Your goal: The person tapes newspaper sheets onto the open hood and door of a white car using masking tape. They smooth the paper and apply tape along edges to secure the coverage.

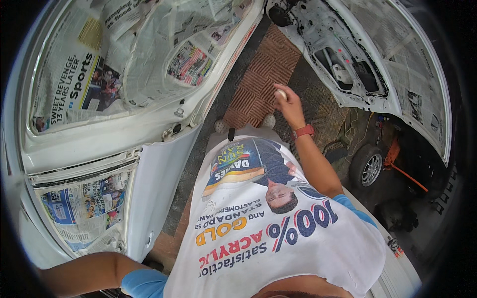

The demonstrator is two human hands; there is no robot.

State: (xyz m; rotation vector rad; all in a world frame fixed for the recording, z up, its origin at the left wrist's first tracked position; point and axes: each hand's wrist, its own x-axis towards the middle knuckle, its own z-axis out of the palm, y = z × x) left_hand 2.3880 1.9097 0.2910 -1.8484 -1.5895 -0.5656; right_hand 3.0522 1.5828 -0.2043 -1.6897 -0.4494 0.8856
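Several fingers of your right hand (289, 104) are bent together, clamped on a small pale object (282, 94) (too little shows to name it). A red wristband (303, 131) circles that wrist, and a reddish-brown mat (261, 69) lies below. Your left hand is beyond the lower-left edge, so its fingers cannot be told. Newspaper (112, 64) covers the white car body (164, 179) at your left; a stripped door (348, 37) and a wheel (370, 168) stand to your right.

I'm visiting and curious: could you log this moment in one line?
right hand: pinches small white object; left hand: out of view; at right: newspaper-masked car door
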